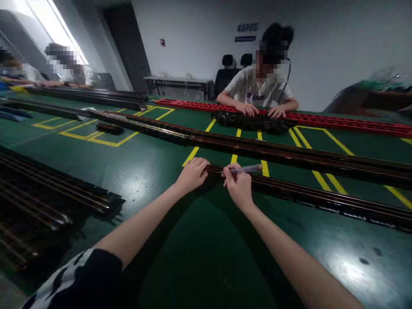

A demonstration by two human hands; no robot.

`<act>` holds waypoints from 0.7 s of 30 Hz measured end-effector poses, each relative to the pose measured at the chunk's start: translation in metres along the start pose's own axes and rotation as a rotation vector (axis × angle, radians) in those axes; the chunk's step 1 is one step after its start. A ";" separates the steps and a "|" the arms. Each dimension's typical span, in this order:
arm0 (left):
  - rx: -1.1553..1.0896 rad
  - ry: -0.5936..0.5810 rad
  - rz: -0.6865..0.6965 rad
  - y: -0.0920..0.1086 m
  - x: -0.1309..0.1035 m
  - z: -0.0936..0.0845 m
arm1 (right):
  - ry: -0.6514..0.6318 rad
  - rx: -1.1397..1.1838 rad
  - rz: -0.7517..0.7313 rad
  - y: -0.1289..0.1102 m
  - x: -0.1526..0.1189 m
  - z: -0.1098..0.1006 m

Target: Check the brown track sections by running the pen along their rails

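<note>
A long dark rail with thin copper-coloured lines along it (289, 189) lies on the green table in front of me and runs off to the right. At its near-left end, my left hand (193, 175) is closed over the rail, fingers curled on top. My right hand (238, 187) grips a small screwdriver with a translucent purplish handle (246, 169). The handle points right, and the thin shaft points left, just above the rail between my hands. Whether the tip touches the rail, I cannot tell.
Another long dark rail (273, 150) crosses the table behind. Several rails (58, 180) lie at left, with a short dark piece (110, 128) beyond. Across the table, a person's hands (262, 110) rest on dark parts (254, 122) beside a red slotted strip (337, 122). Yellow tape marks the table (154, 223).
</note>
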State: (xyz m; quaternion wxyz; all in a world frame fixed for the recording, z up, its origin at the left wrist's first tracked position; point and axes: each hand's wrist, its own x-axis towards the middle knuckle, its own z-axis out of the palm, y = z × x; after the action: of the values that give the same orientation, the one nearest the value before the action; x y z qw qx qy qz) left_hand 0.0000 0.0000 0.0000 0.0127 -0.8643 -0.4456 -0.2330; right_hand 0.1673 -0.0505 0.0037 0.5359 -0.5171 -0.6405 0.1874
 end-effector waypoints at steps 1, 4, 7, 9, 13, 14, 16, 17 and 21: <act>-0.001 0.003 0.003 0.000 -0.001 0.000 | 0.016 -0.001 0.005 0.000 0.000 -0.001; -0.004 0.016 0.013 -0.001 -0.002 0.000 | 0.053 0.000 0.016 0.002 -0.001 -0.002; -0.004 0.035 0.024 -0.002 -0.002 0.001 | 0.075 0.008 0.023 0.002 -0.001 -0.002; -0.004 0.043 0.027 -0.002 -0.002 0.001 | 0.054 0.014 0.021 0.002 -0.002 -0.002; -0.004 0.040 0.027 -0.002 -0.002 0.001 | 0.006 0.014 0.012 0.000 -0.001 -0.004; -0.006 0.039 0.029 -0.002 -0.002 0.001 | 0.003 0.013 0.010 0.000 -0.001 -0.004; -0.010 0.042 0.032 -0.002 -0.002 0.000 | 0.002 0.015 0.010 0.000 -0.001 -0.005; -0.013 0.044 0.033 -0.001 -0.002 0.000 | 0.001 0.015 0.011 0.000 -0.001 -0.005; -0.019 0.045 0.030 -0.001 -0.002 0.000 | 0.008 0.028 0.015 0.000 -0.001 -0.004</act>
State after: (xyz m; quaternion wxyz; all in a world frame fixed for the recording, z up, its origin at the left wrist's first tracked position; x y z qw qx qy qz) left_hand -0.0021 -0.0013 -0.0009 0.0180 -0.8656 -0.4299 -0.2562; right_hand 0.1712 -0.0529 0.0043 0.5444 -0.5151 -0.6316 0.1985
